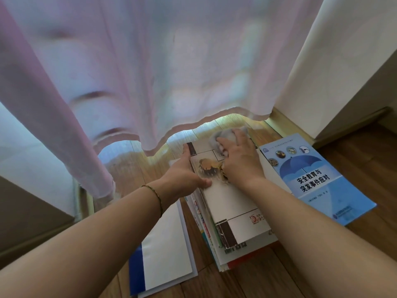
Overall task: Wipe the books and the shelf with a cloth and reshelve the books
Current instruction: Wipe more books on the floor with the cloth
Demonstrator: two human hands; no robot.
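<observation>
A stack of books [217, 239] lies on the wooden floor. Its top book [227, 203] has a white cover with a brown picture and a dark spine. My left hand [184, 175] holds that book's left edge, thumb on the cover and fingers along the spine. My right hand [238, 155] presses a grey cloth [223, 134] flat onto the far end of the cover, fingers spread over the cloth. The shelf is not in view.
A blue book with an umbrella on its cover [311, 179] lies right of the stack. A white-and-blue book [165, 254] lies to the left. A sheer pink curtain [150, 72] hangs just beyond the books. A white wall [343, 61] stands at right.
</observation>
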